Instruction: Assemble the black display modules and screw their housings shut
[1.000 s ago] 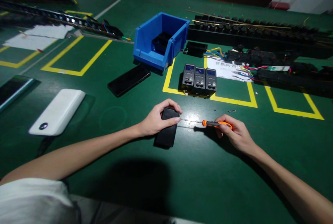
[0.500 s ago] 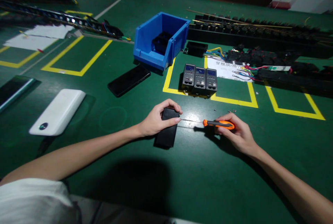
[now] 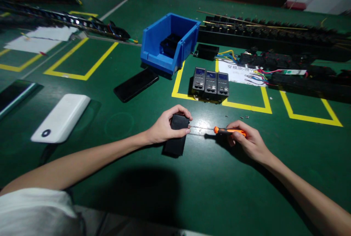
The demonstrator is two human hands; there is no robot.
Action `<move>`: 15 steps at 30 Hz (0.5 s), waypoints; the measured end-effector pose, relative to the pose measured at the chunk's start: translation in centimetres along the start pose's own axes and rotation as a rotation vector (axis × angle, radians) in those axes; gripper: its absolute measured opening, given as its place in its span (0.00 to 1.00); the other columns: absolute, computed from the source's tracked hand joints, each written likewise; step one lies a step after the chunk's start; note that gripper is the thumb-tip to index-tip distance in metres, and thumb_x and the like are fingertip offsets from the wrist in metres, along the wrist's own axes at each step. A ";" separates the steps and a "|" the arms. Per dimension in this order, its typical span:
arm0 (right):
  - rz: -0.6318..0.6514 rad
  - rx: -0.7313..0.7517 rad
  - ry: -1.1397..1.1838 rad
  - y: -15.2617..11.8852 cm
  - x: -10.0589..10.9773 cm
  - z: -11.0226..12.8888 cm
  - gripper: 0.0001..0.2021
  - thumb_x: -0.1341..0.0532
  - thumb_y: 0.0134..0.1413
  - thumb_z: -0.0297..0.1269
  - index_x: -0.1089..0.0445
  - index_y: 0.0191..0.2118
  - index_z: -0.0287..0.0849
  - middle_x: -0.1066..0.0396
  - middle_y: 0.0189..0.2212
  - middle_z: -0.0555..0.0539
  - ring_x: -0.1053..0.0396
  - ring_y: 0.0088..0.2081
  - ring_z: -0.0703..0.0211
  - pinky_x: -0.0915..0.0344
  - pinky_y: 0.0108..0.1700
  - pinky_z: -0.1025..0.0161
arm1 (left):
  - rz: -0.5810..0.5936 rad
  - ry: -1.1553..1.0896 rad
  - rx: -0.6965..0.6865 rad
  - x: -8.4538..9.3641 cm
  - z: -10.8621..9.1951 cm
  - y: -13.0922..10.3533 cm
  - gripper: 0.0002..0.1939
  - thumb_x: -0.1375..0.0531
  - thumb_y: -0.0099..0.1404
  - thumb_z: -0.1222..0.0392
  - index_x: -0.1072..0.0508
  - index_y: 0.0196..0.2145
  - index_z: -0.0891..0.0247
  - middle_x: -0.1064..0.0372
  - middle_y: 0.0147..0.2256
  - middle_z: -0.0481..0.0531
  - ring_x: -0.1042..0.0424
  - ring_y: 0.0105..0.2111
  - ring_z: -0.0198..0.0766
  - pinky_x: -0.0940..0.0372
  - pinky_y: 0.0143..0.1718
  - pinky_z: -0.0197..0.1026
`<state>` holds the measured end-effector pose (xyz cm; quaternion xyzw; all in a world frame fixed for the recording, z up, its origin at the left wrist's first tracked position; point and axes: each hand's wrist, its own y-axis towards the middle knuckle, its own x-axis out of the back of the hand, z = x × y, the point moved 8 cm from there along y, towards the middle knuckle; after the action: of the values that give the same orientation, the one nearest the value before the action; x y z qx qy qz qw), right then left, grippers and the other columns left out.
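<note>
My left hand is closed round a flat black rectangular module on the green table, thumb across its top face and fingers over the far end. In my right hand is an orange and black screwdriver, its thin shaft pointing left. The tip meets the module's right edge close to my left thumb; a screw there is too small to make out. Several small screws lie on the table beyond the screwdriver. Three grey modules with small displays stand side by side past my hands.
A blue bin holding black parts stands at the back. A black phone, a white power bank and another phone lie left. Black rails with wires occupy the back right; yellow tape marks the green table.
My right fingers have shifted on the screwdriver handle, which looks turned a little. My left thumb has moved slightly toward me. The module stays in place.
</note>
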<state>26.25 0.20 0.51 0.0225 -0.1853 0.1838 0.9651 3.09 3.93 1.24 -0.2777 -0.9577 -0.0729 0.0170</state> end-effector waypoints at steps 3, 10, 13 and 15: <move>-0.076 0.076 -0.043 0.0 0.5 0.6 0.12 0.37 0.58 0.42 0.35 0.45 0.46 0.31 0.34 0.50 0.31 0.32 0.61 0.35 0.34 0.66 | 0.007 -0.028 0.025 -0.1 0.2 -0.1 0.19 0.32 0.56 0.61 0.33 0.43 0.64 0.33 0.44 0.55 0.29 0.43 0.40 0.31 0.45 0.44; -0.113 0.074 -0.090 -0.2 1.0 0.2 0.08 0.37 0.58 0.40 0.33 0.42 0.46 0.30 0.33 0.50 0.31 0.32 0.62 0.35 0.34 0.67 | 0.010 -0.028 0.063 -0.2 0.7 -0.2 0.20 0.32 0.57 0.60 0.32 0.45 0.64 0.31 0.44 0.56 0.27 0.42 0.41 0.30 0.45 0.44; -0.118 0.038 -0.066 -0.2 1.0 -0.1 0.09 0.36 0.57 0.41 0.32 0.41 0.45 0.29 0.31 0.50 0.31 0.30 0.62 0.36 0.32 0.66 | 0.008 -0.022 0.062 -0.1 0.7 -0.2 0.19 0.32 0.57 0.60 0.32 0.45 0.63 0.31 0.44 0.56 0.27 0.42 0.41 0.30 0.45 0.45; -0.110 0.017 -0.053 -0.1 1.0 -0.2 0.09 0.37 0.58 0.43 0.31 0.41 0.45 0.29 0.29 0.51 0.31 0.28 0.62 0.36 0.30 0.66 | 0.006 -0.016 0.061 0.0 0.7 -0.2 0.19 0.32 0.57 0.60 0.32 0.44 0.63 0.31 0.44 0.56 0.27 0.42 0.41 0.31 0.45 0.45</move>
<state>27.21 0.43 0.65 0.0459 -0.2078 0.1315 0.9682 3.03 3.86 0.49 -0.2806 -0.9588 -0.0413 0.0178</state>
